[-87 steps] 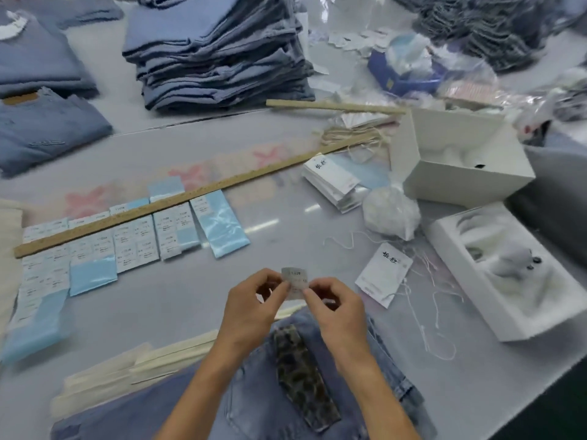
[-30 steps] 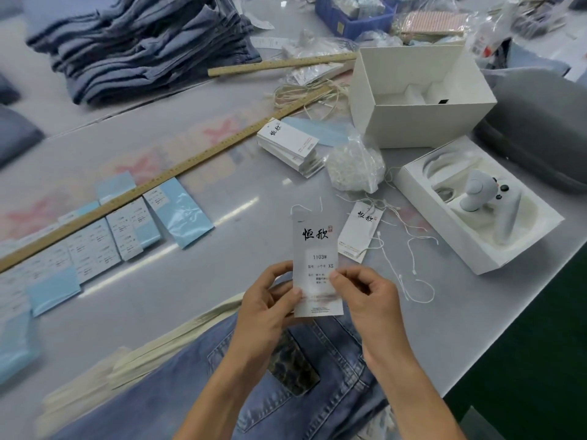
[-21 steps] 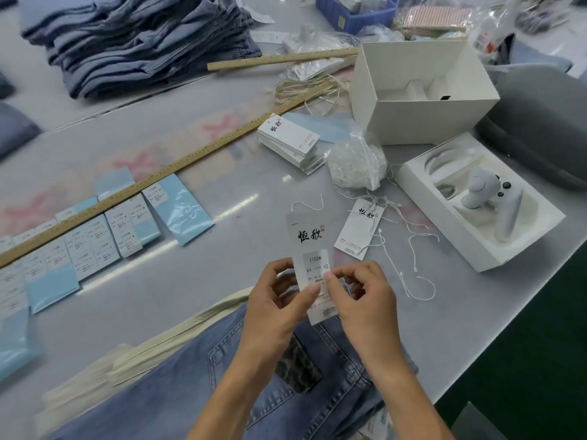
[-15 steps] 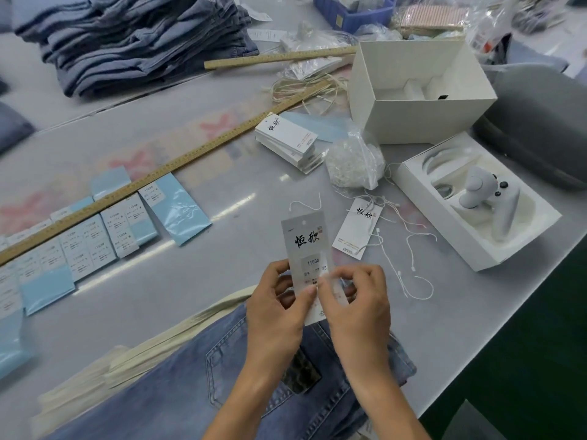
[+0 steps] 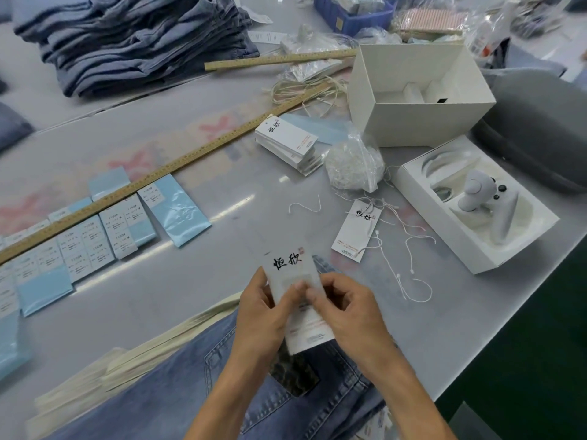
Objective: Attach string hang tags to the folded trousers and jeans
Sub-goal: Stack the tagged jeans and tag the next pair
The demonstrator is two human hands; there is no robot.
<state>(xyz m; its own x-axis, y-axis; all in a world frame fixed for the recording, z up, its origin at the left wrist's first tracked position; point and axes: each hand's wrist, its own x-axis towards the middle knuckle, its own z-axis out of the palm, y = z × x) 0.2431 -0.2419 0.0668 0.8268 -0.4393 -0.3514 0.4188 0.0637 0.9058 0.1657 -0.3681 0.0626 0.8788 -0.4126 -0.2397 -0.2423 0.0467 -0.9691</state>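
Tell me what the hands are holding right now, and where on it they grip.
Both hands hold one white hang tag. The left hand grips its left edge, the right hand pinches its middle from the right.

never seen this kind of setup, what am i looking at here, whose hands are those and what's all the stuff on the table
There is no machine here: a person wears a camera on the head, looking down at their own bare hands. The left hand and right hand together hold a white hang tag over a pair of jeans. On the grey table lie a stack of tags, a loose tag among white strings, a bag of strings, a long wooden ruler, blue label sheets, two open white boxes and a pile of folded jeans.
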